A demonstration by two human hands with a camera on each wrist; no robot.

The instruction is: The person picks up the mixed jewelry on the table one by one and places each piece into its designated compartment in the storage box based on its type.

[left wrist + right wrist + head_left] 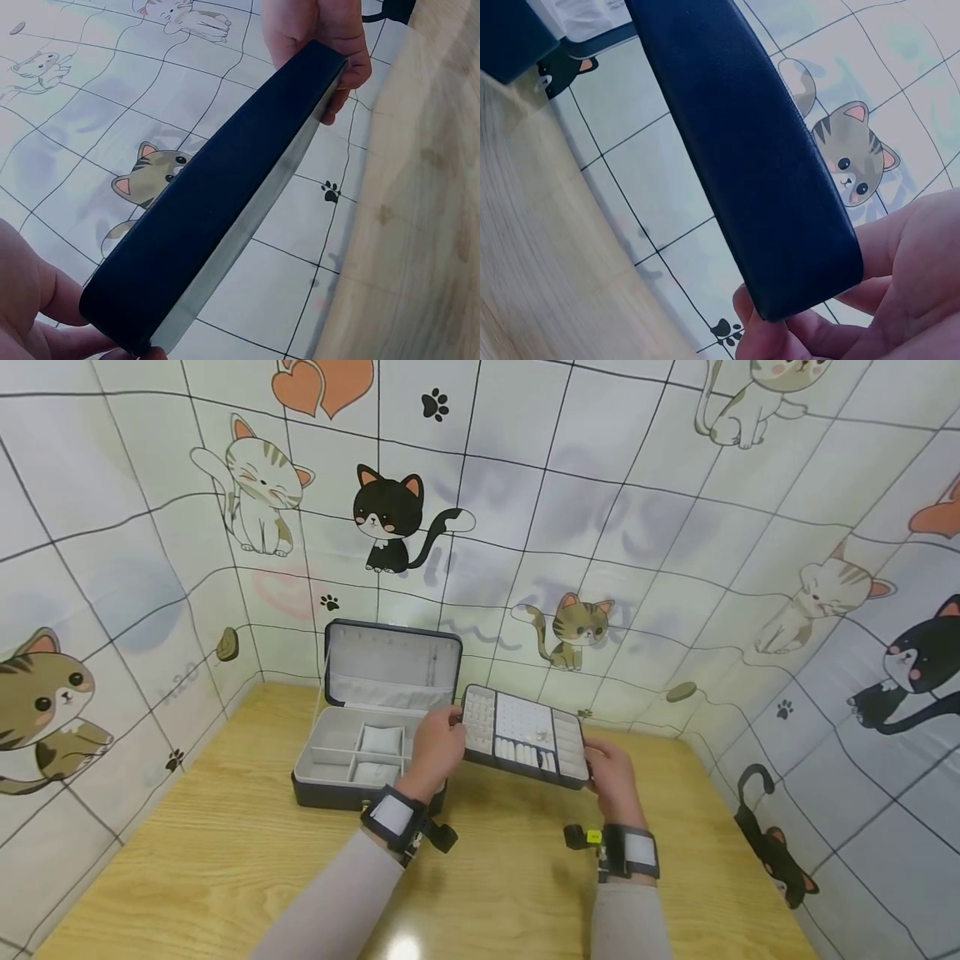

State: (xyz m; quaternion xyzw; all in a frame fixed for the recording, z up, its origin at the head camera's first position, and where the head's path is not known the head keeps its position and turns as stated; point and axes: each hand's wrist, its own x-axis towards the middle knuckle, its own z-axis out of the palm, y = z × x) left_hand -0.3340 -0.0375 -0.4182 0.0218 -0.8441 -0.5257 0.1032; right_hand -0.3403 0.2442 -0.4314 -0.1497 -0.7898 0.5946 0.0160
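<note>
Both hands hold up a dark navy jewelry tray (525, 770) above the table, its lined top facing me in the head view. My left hand (440, 745) grips the left end, and my right hand (615, 777) grips the right end, a bit lower. Ring rolls (517, 753), small compartments and a pale panel with a small shiny item line the tray. From both wrist cameras, the tray's smooth dark side wall (202, 199) shows, with thumb and fingers (761, 334) pinching the corner. Left of the tray, the open jewelry box (322, 795) stands behind my left hand.
Inside the box, dividers form compartments holding white cushions (382, 740); its raised lid (393, 664) leans back near the wall. The wooden table (495, 877) ends at a cat-print cloth wall (495, 527) at the back and sides.
</note>
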